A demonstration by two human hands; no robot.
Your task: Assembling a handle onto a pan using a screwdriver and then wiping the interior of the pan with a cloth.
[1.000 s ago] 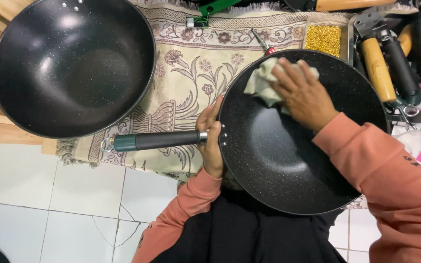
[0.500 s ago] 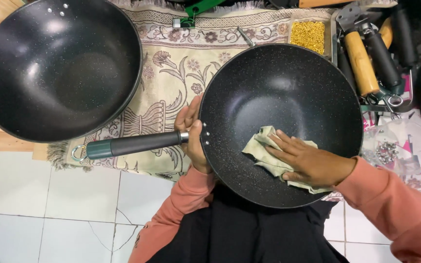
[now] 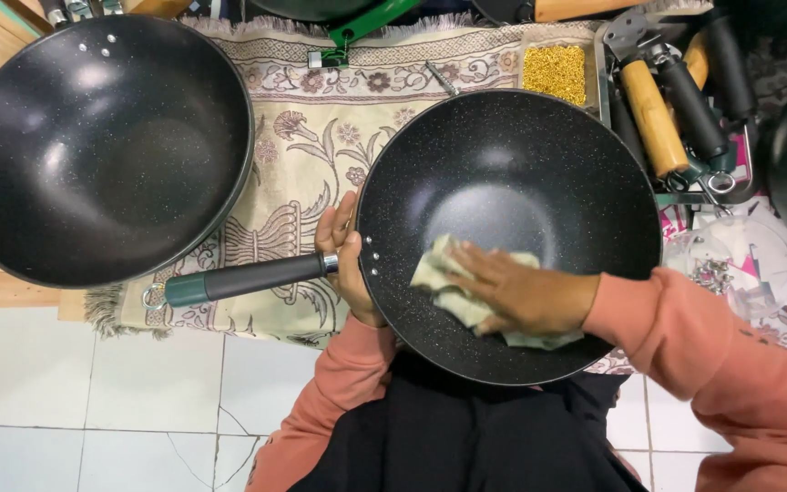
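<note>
— Black and speckled, the wok (image 3: 539,173) is seen lying just in front of the person, tilted a little toward the body; how is its surface described?

— A dark non-stick coating with fine pale flecks is shown, with a dull sheen at the bottom of the bowl. Two rivets are seen on the inner wall nearest the left hand (image 3: 346,264), where the dark handle (image 3: 243,278) with a green end and a small metal ring is joined.

— What is held by that left hand?

— The wok's rim is gripped at the handle joint, the fingers being curled around the outside edge and the thumb laid against the rim.

— And the right hand (image 3: 526,296)?

— It is laid nearly flat, palm down, fingers spread slightly, and a crumpled pale cloth (image 3: 453,287) is pressed under it against the near inner wall of the wok. Nothing is clenched; the cloth is simply pinned beneath fingers and palm.

— What is found around the hands?

— A second wok (image 3: 102,146), also black and speckled, is set well to the left of the left hand, on a patterned beige rug (image 3: 321,137). Beyond the right hand, a tray of small yellow pieces (image 3: 555,71) and several tool handles (image 3: 658,114), wooden and black, are seen. White floor tiles (image 3: 93,392) are visible below the left hand.
</note>
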